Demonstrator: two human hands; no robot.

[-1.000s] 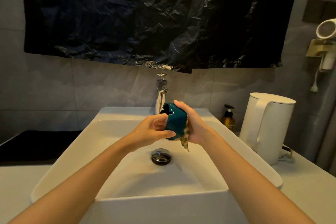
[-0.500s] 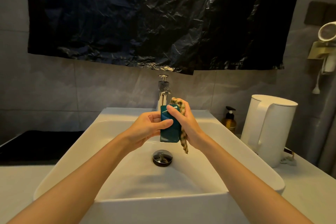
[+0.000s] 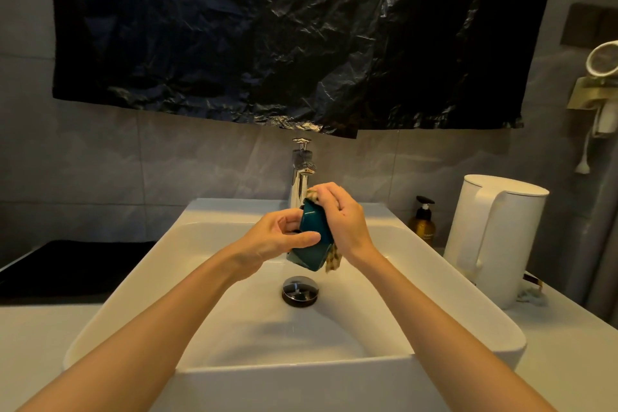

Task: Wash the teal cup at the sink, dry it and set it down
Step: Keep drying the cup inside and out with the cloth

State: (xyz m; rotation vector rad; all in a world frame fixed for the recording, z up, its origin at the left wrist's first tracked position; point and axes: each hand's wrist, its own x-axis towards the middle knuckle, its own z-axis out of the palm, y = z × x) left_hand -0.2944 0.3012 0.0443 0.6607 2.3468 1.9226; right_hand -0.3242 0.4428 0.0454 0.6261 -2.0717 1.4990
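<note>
Teal cup [image 3: 312,234] held above the white sink [image 3: 234,311], centre frame.
Thumb and curled fingers of the left hand [image 3: 277,241] grip the cup; the right hand [image 3: 341,217], fingers curled together, clutches a patterned cloth [image 3: 332,261] against it.

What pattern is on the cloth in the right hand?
The cloth is tan with dark leopard-like spots; head view.

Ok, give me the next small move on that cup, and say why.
Probably turn the teal cup a little in the left hand, so the cloth in the right hand meets a fresh face; it covers only the cup's right side.
</note>
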